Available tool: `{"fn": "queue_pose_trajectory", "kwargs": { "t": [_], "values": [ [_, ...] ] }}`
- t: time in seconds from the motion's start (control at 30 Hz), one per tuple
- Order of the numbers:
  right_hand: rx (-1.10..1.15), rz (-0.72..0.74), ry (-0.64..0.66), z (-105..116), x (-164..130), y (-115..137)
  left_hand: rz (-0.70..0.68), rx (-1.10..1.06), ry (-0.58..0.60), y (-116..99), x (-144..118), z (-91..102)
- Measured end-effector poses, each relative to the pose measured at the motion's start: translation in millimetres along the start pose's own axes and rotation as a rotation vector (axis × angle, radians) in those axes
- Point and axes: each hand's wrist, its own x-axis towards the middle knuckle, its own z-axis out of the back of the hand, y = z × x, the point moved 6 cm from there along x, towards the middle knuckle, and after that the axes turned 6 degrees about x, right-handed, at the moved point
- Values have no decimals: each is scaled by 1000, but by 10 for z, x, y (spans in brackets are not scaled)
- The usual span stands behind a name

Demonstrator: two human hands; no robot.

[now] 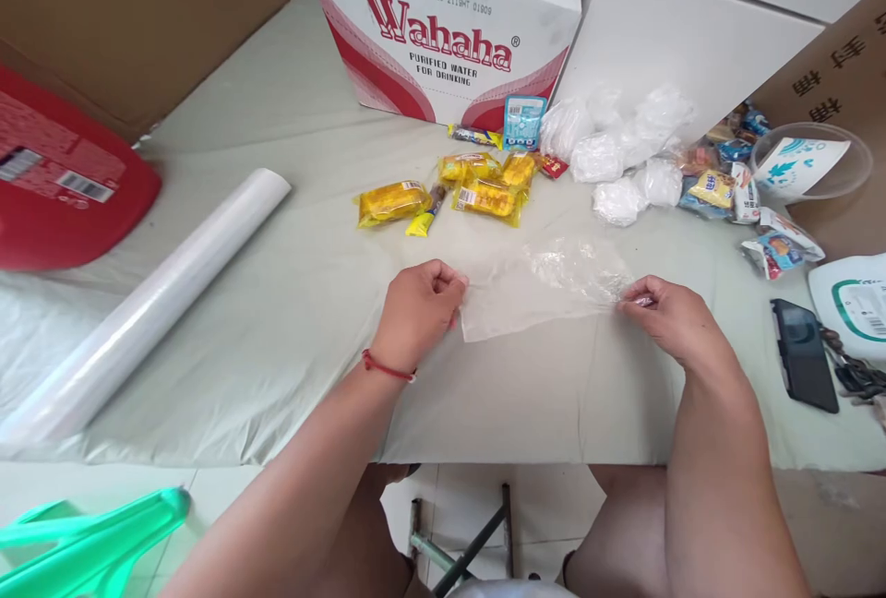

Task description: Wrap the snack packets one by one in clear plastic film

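A clear plastic bag (540,289) lies stretched flat on the pale green table cloth (291,303). My left hand (419,312) pinches the bag's left edge; a red string sits on that wrist. My right hand (668,316) pinches the bag's right edge. Just beyond the bag lie several yellow snack packets (477,192) and a small blue packet (523,121).
A roll of clear film (149,303) lies at the left, a red object (62,183) behind it. A Wahaha water carton (443,26) stands at the back. White bags (623,155), mixed snacks (726,178), a clear bowl (809,164) and a black phone (803,353) fill the right side.
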Motion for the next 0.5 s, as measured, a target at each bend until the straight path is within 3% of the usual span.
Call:
{"fn": "queue_pose_trajectory", "kwargs": {
  "t": [0.13,0.2,0.27,0.37,0.5],
  "values": [
    [-113,90,-223,76,4,71,-50,560,-43,-38,-62,22],
    [-36,213,-395,117,-74,232,-60,698,-120,-85,-98,38],
    [139,314,-476,97,-172,401,-69,750,-203,-134,-132,53],
    [370,399,-371,-77,-257,672,-72,752,-207,-154,-142,28],
    [407,488,-168,-382,-275,1109,-89,729,-117,-116,-91,-35]
  ]
}}
